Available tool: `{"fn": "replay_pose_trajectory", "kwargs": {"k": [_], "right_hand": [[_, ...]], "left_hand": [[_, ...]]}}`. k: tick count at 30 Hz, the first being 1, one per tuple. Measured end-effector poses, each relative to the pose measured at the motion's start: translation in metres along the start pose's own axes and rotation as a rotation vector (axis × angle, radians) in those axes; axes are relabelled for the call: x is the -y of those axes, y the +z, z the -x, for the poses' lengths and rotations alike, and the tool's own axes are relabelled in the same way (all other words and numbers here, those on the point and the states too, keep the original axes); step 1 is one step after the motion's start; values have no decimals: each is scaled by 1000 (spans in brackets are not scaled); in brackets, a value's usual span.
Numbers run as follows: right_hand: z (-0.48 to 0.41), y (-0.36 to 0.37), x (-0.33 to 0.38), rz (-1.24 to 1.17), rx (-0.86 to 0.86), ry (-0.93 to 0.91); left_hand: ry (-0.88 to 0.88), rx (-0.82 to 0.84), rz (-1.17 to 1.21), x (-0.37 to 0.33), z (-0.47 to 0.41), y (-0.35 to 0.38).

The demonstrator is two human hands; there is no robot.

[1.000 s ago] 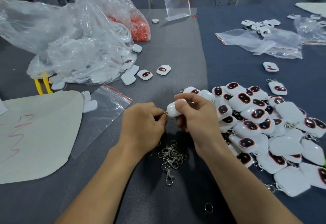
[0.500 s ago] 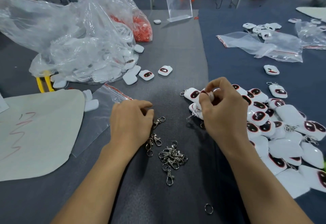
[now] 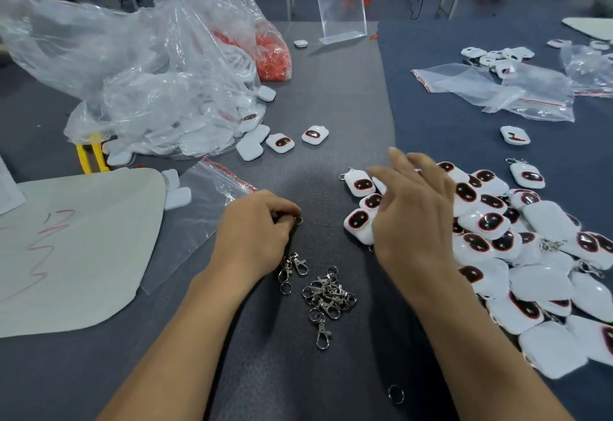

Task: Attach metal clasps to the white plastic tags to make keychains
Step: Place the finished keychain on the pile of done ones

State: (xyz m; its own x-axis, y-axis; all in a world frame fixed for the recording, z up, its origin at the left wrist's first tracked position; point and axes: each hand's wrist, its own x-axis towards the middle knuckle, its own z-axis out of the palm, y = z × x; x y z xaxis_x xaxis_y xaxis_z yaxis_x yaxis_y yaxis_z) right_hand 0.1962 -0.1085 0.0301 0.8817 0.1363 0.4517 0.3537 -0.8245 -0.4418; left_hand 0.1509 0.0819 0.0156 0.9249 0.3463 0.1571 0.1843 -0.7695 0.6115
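Note:
My left hand (image 3: pixel 255 231) lies on the grey mat with fingers curled, pinching a metal clasp (image 3: pixel 298 220) whose ring shows at the fingertips. Two more clasps (image 3: pixel 293 268) hang out below that hand. A small heap of metal clasps (image 3: pixel 328 296) lies just right of it. My right hand (image 3: pixel 414 215) hovers with spread, relaxed fingers over the left edge of a big pile of white tags with dark red-rimmed faces (image 3: pixel 517 245). It holds nothing. Loose tags without clasps (image 3: pixel 280 142) lie further back.
A large clear bag of white tags (image 3: pixel 159 89) and a bag of red parts (image 3: pixel 272 52) sit at the back left. An empty zip bag (image 3: pixel 202 208), a pale sheet (image 3: pixel 66 248), a lone ring (image 3: pixel 395 394) and an acrylic stand (image 3: pixel 341 6) are around.
A second ago both hands worked one tag together. My right hand carried it right, let it go on the pile and opened. My left hand dropped to the clasps and picked one up.

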Motion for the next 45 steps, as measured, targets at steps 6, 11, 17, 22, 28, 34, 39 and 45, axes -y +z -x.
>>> {"fn": "replay_pose_trajectory", "kwargs": {"k": [6, 11, 17, 22, 28, 34, 39, 45], "right_hand": [[6, 32, 42, -191, 255, -154], [-48, 74, 65, -228, 361, -93], [-140, 133, 73, -17, 561, 81], [-156, 170, 101, 73, 582, -138], [-154, 175, 112, 109, 663, -310], [-121, 146, 93, 59, 664, -314], [-97, 107, 72, 0, 680, -261], [-55, 70, 59, -571, 337, 123]], "left_hand": [[43, -58, -157, 4, 1, -6], [19, -65, -95, 7, -2, -7], [-24, -64, 21, 13, -9, -3], [-74, -63, 13, 15, -15, 0], [-58, -28, 21, 20, -18, -1], [-64, -41, 3, 17, -17, -3], [-48, -97, -73, 12, -7, -8], [63, -231, -93, 5, 8, -19]]}}
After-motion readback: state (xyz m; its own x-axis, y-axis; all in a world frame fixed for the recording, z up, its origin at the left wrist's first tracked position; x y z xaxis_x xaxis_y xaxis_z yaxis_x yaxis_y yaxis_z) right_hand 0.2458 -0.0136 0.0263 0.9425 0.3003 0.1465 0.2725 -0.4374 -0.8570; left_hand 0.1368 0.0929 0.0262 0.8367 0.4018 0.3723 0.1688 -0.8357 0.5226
